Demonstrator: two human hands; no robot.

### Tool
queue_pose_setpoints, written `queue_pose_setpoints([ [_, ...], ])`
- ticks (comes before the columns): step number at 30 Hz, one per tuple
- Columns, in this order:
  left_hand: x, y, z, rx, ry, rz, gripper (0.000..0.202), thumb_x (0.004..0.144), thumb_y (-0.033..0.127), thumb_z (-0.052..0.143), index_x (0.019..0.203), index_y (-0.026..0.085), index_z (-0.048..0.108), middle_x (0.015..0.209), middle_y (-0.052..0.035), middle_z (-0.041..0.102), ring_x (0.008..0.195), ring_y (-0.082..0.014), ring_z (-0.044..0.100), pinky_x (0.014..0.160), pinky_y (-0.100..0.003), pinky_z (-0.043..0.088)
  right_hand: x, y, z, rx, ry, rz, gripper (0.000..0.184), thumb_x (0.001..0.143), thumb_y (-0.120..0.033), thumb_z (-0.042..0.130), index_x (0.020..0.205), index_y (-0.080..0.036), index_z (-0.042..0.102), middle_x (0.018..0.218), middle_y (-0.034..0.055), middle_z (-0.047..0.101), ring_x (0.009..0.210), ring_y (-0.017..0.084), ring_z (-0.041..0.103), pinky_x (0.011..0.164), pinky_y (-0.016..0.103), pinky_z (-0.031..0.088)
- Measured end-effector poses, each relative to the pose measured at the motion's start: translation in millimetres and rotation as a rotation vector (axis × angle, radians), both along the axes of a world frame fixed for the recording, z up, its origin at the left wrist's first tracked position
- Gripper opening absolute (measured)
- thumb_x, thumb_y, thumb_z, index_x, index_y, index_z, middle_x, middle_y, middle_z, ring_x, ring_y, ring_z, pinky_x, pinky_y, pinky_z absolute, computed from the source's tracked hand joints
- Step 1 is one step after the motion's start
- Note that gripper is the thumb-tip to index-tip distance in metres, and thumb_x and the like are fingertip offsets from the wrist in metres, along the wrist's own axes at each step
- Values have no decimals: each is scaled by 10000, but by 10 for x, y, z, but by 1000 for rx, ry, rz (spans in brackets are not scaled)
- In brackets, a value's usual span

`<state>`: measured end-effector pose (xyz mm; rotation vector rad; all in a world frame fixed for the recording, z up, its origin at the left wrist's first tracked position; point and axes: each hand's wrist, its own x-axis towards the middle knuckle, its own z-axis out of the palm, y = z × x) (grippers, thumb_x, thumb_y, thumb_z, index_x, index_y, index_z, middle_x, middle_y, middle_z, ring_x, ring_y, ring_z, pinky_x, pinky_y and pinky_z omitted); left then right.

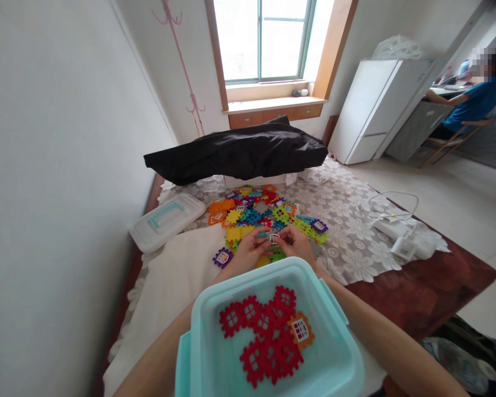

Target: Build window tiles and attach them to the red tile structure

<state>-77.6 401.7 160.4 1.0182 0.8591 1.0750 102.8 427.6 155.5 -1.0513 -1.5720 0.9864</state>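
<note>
Both of my hands meet over a pile of plastic building tiles, just beyond a turquoise bin [215,275]. A small white window piece [274,238] is pinched between them. My left hand [251,247] grips it from the left with closed fingers. From the other side, my right hand [297,243] holds it between thumb and fingers. Inside the bin lie several red window tiles [273,358] and one orange tile with a white window [300,330]. A purple tile [222,257] rests left of my left hand. Green tiles [278,253] show beneath my hands.
A white lid [167,220] lies at the left of the table beside the wall. Black sheeting [240,151] covers something at the back. A power strip and cable [392,226] lie at the right. A seated person [475,107] is at a far counter.
</note>
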Motion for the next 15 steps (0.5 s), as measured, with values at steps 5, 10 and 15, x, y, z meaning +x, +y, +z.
queue_pose_setpoints([
  [5,-13,-13,38,-7,21,-27,634,780,426,874,1279,183,566,1036,-92,776,904,-221,732,786,-338,584,-1,-1,-26,-12,16,4,225,857,-430,721,866,-242,597,730,15,691,646,197,641,603,319,488],
  [10,-16,-19,-19,15,-8,-83,690,784,392,881,1355,194,548,1131,-119,760,971,-243,737,818,-350,580,-1,-14,-29,-22,36,-19,207,860,-413,714,875,-239,605,727,5,669,631,184,602,598,308,454],
  [15,-8,-3,-88,61,-10,-100,719,778,385,889,1377,191,540,1138,-134,756,980,-250,736,832,-348,563,-14,-5,-37,-69,66,-24,220,841,-418,718,882,-233,607,689,-14,626,606,170,560,584,296,427],
])
